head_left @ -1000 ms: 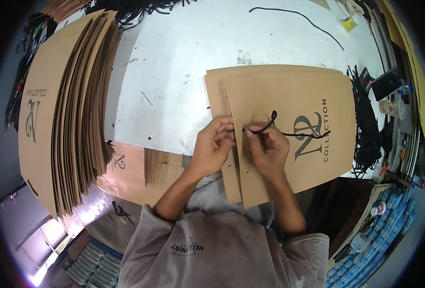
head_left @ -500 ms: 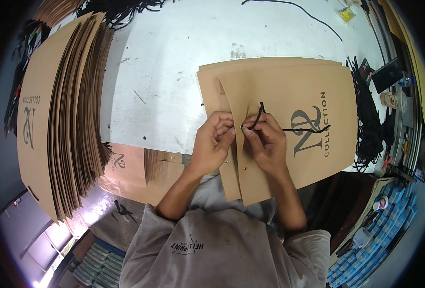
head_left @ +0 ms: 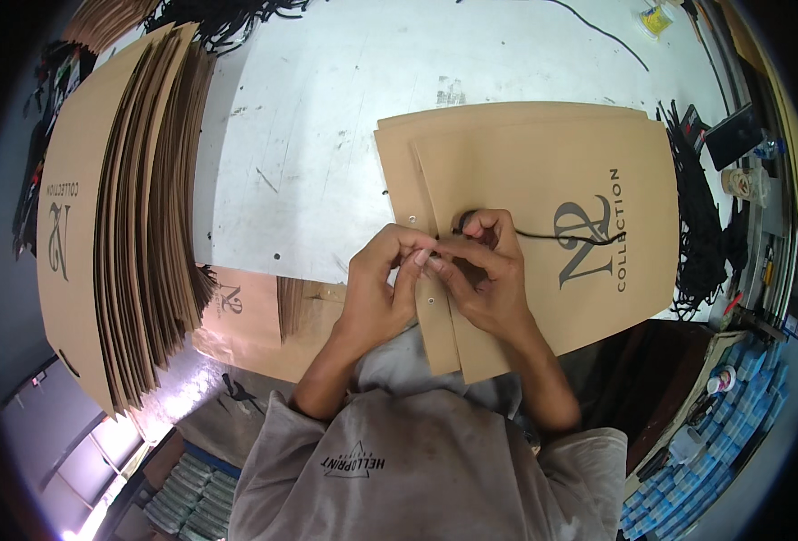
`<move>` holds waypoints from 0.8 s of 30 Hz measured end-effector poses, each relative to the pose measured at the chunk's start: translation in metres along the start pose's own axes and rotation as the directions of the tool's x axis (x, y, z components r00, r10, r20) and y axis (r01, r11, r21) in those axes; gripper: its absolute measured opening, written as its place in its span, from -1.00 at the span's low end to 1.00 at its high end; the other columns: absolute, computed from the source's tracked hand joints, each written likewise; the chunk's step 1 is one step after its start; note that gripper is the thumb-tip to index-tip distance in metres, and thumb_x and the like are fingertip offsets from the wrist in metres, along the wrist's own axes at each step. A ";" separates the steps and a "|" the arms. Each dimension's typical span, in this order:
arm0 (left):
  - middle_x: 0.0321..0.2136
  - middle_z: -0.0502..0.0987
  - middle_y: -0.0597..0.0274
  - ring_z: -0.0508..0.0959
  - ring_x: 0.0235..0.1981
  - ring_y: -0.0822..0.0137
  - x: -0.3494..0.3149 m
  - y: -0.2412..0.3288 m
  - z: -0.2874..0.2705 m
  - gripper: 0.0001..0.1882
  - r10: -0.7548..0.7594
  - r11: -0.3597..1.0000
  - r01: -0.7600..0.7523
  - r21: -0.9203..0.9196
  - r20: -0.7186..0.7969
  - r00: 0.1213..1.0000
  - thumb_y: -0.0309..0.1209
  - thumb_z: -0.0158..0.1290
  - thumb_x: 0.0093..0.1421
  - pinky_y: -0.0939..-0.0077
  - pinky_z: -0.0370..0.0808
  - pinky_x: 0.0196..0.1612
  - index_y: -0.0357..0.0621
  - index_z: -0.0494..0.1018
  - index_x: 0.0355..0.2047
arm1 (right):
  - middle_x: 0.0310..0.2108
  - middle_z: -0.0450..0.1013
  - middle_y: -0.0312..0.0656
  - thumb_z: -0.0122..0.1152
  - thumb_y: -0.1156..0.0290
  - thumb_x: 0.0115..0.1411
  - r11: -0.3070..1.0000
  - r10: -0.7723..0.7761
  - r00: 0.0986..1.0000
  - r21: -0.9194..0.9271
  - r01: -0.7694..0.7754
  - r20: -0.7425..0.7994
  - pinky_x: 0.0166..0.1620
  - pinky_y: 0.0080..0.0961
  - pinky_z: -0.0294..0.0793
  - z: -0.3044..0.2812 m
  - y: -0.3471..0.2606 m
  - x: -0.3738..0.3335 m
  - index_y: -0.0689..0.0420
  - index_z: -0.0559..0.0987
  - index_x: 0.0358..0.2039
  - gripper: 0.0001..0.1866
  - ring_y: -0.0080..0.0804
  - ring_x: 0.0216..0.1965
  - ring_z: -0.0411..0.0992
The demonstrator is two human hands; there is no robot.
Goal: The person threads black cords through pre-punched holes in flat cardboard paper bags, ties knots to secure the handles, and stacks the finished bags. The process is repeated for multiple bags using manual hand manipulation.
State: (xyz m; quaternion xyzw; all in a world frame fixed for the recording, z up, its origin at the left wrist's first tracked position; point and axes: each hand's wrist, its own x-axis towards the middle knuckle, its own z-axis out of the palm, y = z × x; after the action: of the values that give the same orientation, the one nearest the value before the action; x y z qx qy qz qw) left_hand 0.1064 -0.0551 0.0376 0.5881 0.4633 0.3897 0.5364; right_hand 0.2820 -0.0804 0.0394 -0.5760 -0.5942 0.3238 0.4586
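Tabletop: was white, scuffed.
Bag stack: stood at left.
Paper bag: lay on near tabletop edge, under both hands.
Left hand: bent thumb and forefinger nearly together; could not tell any pinched thing.
Right hand: met left fingertips; grip, could not tell.
Black cord: ran from curled right fingers rightward.

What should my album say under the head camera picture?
Left hand and right hand meet at the edge of a brown bag, black cord across it.

1 fisheye camera on the person's head faces steeply down over the desk, left hand and right hand close below.
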 end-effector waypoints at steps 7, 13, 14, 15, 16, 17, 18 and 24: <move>-0.40 0.57 0.16 0.59 -0.38 0.46 0.003 0.017 -0.005 -0.48 -0.330 0.848 0.391 -0.358 0.220 0.918 -0.30 0.04 0.50 0.58 0.55 -0.30 -0.21 0.25 0.37 | -0.16 0.32 -0.13 0.34 0.70 0.12 0.995 -0.093 0.993 -0.024 0.092 -0.074 -0.17 -0.48 0.49 0.005 0.002 -0.010 0.21 0.74 -0.22 -0.78 -0.37 -0.27 0.42; -0.33 0.60 0.14 0.62 -0.32 0.45 0.012 -0.008 0.005 -0.38 -0.264 0.870 0.324 -0.370 0.205 0.943 -0.45 0.15 0.39 0.55 0.61 -0.24 -0.18 0.22 0.40 | -0.30 0.54 -0.04 0.26 0.74 0.15 0.963 -0.172 0.981 0.195 0.186 -0.085 -0.26 -0.48 0.58 0.014 -0.019 -0.006 0.32 0.65 -0.26 -0.86 -0.37 -0.33 0.58; -0.32 0.60 0.13 0.63 -0.31 0.45 0.009 -0.009 0.004 -0.39 -0.235 0.884 0.285 -0.372 0.174 0.956 -0.52 0.18 0.35 0.53 0.62 -0.23 -0.19 0.26 0.37 | -0.33 0.55 -0.06 0.26 0.74 0.15 0.983 0.037 0.992 0.184 -0.014 -0.121 -0.28 -0.46 0.58 0.023 -0.013 -0.004 0.31 0.64 -0.26 -0.86 -0.36 -0.31 0.59; -0.31 0.61 0.13 0.63 -0.30 0.44 0.007 -0.009 0.003 -0.41 -0.232 0.932 0.248 -0.266 0.091 0.969 -0.57 0.19 0.32 0.53 0.62 -0.22 -0.20 0.29 0.33 | -0.35 0.55 -0.07 0.26 0.74 0.15 0.961 0.239 0.958 0.181 -0.210 -0.157 -0.29 -0.44 0.59 0.030 -0.008 0.001 0.31 0.64 -0.27 -0.86 -0.35 -0.30 0.61; -0.31 0.61 0.13 0.63 -0.29 0.43 0.004 -0.010 0.001 -0.43 -0.216 0.965 0.215 -0.153 0.008 0.976 -0.62 0.19 0.28 0.52 0.63 -0.21 -0.22 0.33 0.28 | -0.33 0.54 -0.06 0.25 0.72 0.19 0.970 0.214 0.966 0.151 -0.192 -0.147 -0.29 -0.39 0.57 0.032 -0.007 0.008 0.29 0.63 -0.19 -0.82 -0.33 -0.32 0.61; -0.30 0.61 0.13 0.63 -0.27 0.43 0.003 -0.010 0.000 -0.45 -0.190 0.982 0.187 -0.036 -0.071 0.979 -0.66 0.20 0.24 0.52 0.63 -0.20 -0.23 0.36 0.24 | -0.34 0.53 -0.07 0.25 0.70 0.21 0.988 0.155 0.984 0.033 -0.152 -0.091 -0.30 -0.37 0.56 0.032 -0.004 0.012 0.28 0.62 -0.18 -0.83 -0.33 -0.34 0.60; -0.30 0.61 0.11 0.65 -0.22 0.38 0.005 -0.004 0.001 -0.59 -0.149 0.986 0.157 0.047 -0.148 0.978 -0.64 0.21 0.26 0.50 0.64 -0.15 -0.24 0.46 0.11 | -0.34 0.52 -0.07 0.25 0.68 0.22 0.991 0.106 0.994 -0.081 -0.107 -0.021 -0.31 -0.34 0.55 0.031 0.001 0.013 0.28 0.61 -0.17 -0.84 -0.34 -0.35 0.59; -0.23 0.63 0.09 0.64 -0.19 0.37 0.014 -0.028 -0.008 -0.76 0.118 0.987 -0.127 -0.101 -0.094 0.989 -0.72 0.17 0.27 0.46 0.63 -0.11 -0.33 0.57 -0.06 | -0.36 0.47 -0.15 0.22 0.61 0.32 0.989 0.128 0.979 0.048 -0.137 0.159 -0.32 -0.43 0.47 0.019 -0.002 0.015 0.28 0.59 -0.19 -0.92 -0.48 -0.42 0.47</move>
State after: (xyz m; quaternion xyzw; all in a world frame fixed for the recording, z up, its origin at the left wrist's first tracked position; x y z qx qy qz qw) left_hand 0.0991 -0.0399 0.0104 0.5685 0.4278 0.4714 0.5212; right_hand 0.2650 -0.0631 0.0372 -0.5736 -0.5785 0.4149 0.4051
